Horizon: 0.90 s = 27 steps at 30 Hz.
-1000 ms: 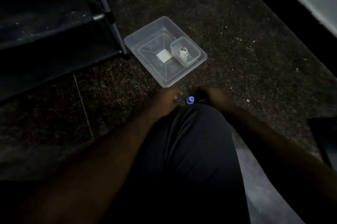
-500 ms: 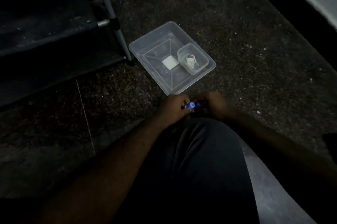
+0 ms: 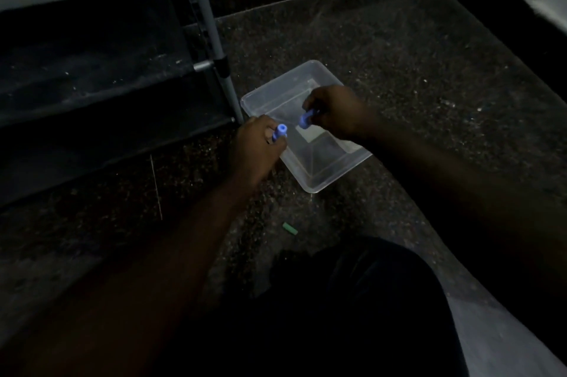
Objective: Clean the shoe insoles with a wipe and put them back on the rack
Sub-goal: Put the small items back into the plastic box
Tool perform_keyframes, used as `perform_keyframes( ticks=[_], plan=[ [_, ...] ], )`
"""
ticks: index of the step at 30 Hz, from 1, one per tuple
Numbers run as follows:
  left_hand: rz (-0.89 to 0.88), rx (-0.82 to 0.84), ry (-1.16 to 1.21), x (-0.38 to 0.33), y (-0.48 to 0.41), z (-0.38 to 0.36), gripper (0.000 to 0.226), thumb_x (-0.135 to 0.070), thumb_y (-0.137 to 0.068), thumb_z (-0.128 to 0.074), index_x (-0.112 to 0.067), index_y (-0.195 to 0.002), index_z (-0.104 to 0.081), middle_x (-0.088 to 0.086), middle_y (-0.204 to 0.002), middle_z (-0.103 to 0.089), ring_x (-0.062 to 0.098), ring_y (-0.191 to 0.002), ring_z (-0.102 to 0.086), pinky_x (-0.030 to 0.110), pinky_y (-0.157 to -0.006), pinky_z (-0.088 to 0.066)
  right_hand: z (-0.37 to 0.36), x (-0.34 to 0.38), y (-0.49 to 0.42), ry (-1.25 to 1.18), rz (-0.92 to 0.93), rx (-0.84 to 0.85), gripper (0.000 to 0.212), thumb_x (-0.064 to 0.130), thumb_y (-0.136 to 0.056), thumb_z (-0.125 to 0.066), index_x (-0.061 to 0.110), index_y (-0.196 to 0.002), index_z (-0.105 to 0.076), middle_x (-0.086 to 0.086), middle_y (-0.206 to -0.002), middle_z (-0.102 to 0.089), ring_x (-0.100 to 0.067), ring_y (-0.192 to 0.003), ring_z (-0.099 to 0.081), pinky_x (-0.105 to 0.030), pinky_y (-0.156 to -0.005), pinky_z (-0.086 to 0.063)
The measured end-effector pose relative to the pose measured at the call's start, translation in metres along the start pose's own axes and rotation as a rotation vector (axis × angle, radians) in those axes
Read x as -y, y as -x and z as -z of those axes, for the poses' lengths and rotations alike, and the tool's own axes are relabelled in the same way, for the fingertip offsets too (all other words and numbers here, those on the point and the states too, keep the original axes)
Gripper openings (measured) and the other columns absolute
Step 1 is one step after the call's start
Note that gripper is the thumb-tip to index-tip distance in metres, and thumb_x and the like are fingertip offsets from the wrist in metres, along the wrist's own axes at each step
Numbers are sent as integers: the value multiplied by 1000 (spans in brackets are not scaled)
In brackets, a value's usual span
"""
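One head-worn wide-angle view looks forward and steeply down, close above the dark speckled stone floor, with the black fabric shoe rack upper left.

The left forearm rises from the lower left and the right forearm comes in from the right, both bare and stretched forward. The left grip is curled into a fist round a small blue piece whose end sticks out at the thumb side. The right grip, a little farther out and apart from the left, pinches a second blue piece with bent fingers, knuckles up
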<state>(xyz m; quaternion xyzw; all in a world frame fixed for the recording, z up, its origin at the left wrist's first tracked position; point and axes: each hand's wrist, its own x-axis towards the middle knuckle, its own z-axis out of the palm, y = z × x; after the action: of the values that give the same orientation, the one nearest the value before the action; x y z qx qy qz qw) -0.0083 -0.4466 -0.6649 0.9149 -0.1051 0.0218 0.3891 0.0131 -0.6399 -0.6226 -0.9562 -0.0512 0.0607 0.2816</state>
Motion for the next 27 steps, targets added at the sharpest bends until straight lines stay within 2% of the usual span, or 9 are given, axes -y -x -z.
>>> perform_keyframes(
  ticks=[3,6,10,16,19,23,25,26,27],
  plan=[
    [61,57,-130,0,-14,-9,16,-23,-86,-69,-10,-93,-64,10,-98,-63,22,-92,-59,29,-75,-40,-11,4,-34,104,47,45,28,11,-84,-72,5,-111,-70,-9,-114,-69,-20,-104,-63,-16,-78,-36],
    [134,70,-347,-3,-21,-15,28,-31,-90,-64,-11,-110,-62,11,-116,-58,28,-105,-59,36,-80,-44,-24,11,-60,121,71,81,29,9,-87,-69,8,-115,-69,-6,-119,-67,-17,-108,-61,-15,-81,-36],
    [286,134,-442,3,-30,-21,34,-38,-90,-60,-16,-115,-60,11,-119,-62,33,-110,-61,40,-83,-49,-41,20,-88,149,130,154,31,0,-82,-64,4,-112,-70,-11,-115,-69,-23,-107,-63,-20,-84,-40],
    [314,193,-490,-3,-36,-18,33,-41,-90,-59,-21,-117,-60,8,-123,-61,30,-113,-60,36,-86,-48,-58,24,-100,134,159,157,31,1,-81,-66,-1,-111,-68,-15,-113,-69,-27,-106,-63,-27,-87,-41],
    [322,208,-385,1,-32,-16,37,-41,-89,-60,-19,-118,-56,11,-120,-62,34,-110,-61,38,-85,-48,-62,25,-97,78,123,127,35,7,-85,-67,-1,-118,-64,-17,-117,-67,-28,-110,-62,-28,-90,-43],
    [386,96,-67,3,-14,-14,71,-36,-83,-72,-18,-141,-35,13,-127,-60,34,-112,-60,37,-84,-47,-50,16,-87,-21,-95,59,43,12,-85,-68,9,-127,-57,-12,-121,-63,-22,-110,-61,-30,-90,-50],
    [468,45,131,4,-6,-17,74,-26,-81,-76,-17,-143,-36,12,-127,-61,31,-110,-62,35,-84,-51,-45,10,-80,-78,-236,153,44,13,-83,-73,9,-124,-59,-14,-117,-65,-23,-103,-65,-37,-89,-55],
    [527,65,252,5,-4,-21,69,-21,-82,-75,-17,-141,-39,12,-123,-64,31,-103,-66,35,-78,-56,-44,11,-75,-115,-277,232,45,13,-82,-75,5,-124,-60,-17,-113,-67,-26,-100,-68,-42,-88,-57],
    [583,103,358,7,-3,-25,60,-19,-84,-73,-18,-137,-44,13,-116,-66,29,-90,-69,34,-66,-58,-46,13,-69,-141,-295,295,47,13,-81,-76,3,-124,-60,-19,-111,-68,-28,-98,-69,-45,-88,-57]
  ],
)
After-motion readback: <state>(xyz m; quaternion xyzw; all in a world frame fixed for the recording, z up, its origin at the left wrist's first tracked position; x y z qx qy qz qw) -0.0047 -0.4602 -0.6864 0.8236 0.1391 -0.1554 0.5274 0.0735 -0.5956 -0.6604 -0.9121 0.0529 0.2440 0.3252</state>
